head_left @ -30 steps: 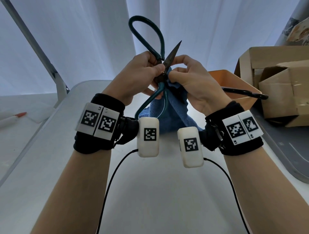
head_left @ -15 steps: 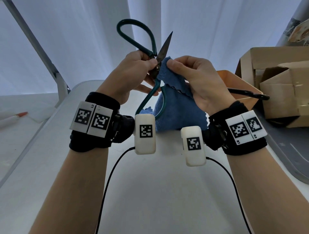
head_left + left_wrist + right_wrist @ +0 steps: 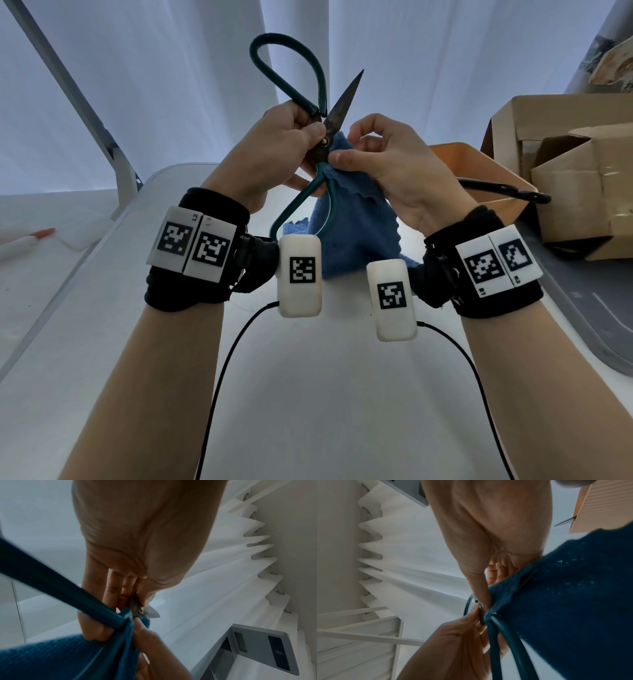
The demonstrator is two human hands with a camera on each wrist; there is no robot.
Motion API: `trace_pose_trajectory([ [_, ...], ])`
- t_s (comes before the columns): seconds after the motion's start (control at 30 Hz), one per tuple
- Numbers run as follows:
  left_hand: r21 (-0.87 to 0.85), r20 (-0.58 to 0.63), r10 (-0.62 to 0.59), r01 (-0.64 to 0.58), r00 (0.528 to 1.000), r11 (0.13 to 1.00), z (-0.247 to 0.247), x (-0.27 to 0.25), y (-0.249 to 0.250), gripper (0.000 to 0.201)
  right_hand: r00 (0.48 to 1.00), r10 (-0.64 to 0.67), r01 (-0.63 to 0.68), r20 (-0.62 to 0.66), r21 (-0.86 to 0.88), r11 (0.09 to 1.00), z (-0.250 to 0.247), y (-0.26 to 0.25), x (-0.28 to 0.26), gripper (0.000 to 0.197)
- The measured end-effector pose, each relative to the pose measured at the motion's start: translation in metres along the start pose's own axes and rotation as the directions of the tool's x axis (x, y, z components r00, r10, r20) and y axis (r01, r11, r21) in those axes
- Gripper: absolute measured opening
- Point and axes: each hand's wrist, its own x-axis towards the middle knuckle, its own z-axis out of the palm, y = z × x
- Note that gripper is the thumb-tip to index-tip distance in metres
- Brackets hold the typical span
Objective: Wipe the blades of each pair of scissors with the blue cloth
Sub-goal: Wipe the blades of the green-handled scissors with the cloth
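I hold a pair of green-handled scissors (image 3: 337,106) up over the table, spread open, one dark blade pointing up and to the right. My left hand (image 3: 310,132) grips them at the pivot, with one handle loop above it and the other hanging below. My right hand (image 3: 342,152) pinches the blue cloth (image 3: 356,233) against the scissors just beside the pivot screw; the rest of the cloth hangs down. The second blade is hidden by cloth and fingers. The left wrist view shows the pivot (image 3: 139,609) and cloth (image 3: 51,658). The right wrist view shows the cloth (image 3: 573,601) and a handle (image 3: 505,642).
A second pair of scissors with black handles (image 3: 507,192) sticks out of an orange box (image 3: 479,164) at the right. Cardboard boxes (image 3: 575,178) stand behind it. A red-tipped pen (image 3: 34,236) lies far left. The white table (image 3: 308,394) lies below my arms.
My right hand slid the cloth up along the blade half a second ago and has now come back down to the pivot. The scissors shifted slightly left.
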Motion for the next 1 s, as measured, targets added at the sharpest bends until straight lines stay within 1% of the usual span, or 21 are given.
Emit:
trace_pose_trajectory([
  [0.1, -0.002, 0.009, 0.002, -0.002, 1.0, 1.0, 0.0008, -0.0004, -0.0002, 0.02, 1.0, -0.003, 0.004, 0.008, -0.03, 1.0, 0.0033, -0.0012, -0.0014, 0.018],
  [0.27, 0.016, 0.004, 0.008, -0.008, 1.0, 1.0, 0.0034, -0.0006, 0.0003, 0.021, 1.0, -0.01, 0.01, -0.006, -0.036, 0.999, 0.0044, -0.0003, -0.0027, 0.017],
  [0.4, 0.007, 0.012, 0.015, -0.015, 1.0, 1.0, 0.0016, -0.0007, 0.0005, 0.021, 1.0, -0.006, 0.006, -0.007, -0.02, 1.0, 0.006, -0.0005, -0.0027, 0.015],
  [0.53, 0.02, 0.014, 0.013, -0.014, 1.0, 1.0, 0.0021, -0.0004, 0.0002, 0.024, 1.0, 0.001, -0.001, 0.025, -0.024, 1.0, 0.0059, -0.0007, -0.0034, 0.015],
  [0.7, 0.015, 0.018, 0.021, -0.021, 1.0, 1.0, 0.0043, 0.0004, -0.0003, 0.022, 1.0, 0.003, -0.003, 0.006, -0.011, 1.0, 0.0045, 0.0, -0.0025, 0.015],
  [0.87, 0.02, 0.045, 0.029, -0.03, 0.999, 0.999, 0.0046, 0.0007, -0.0013, 0.015, 0.999, 0.024, -0.023, 0.032, -0.035, 0.999, 0.0036, -0.0007, -0.0032, 0.013],
  [0.93, 0.022, 0.029, 0.032, -0.033, 0.999, 0.999, 0.0025, 0.0007, -0.002, 0.014, 0.999, 0.031, -0.03, 0.009, -0.036, 0.999, 0.0006, -0.0013, -0.0025, 0.016],
  [1.0, 0.02, 0.011, 0.028, -0.029, 1.0, 0.999, -0.001, 0.0011, -0.0025, 0.016, 0.998, 0.028, -0.029, -0.048, -0.036, 0.999, -0.0023, -0.002, -0.0014, 0.021],
])
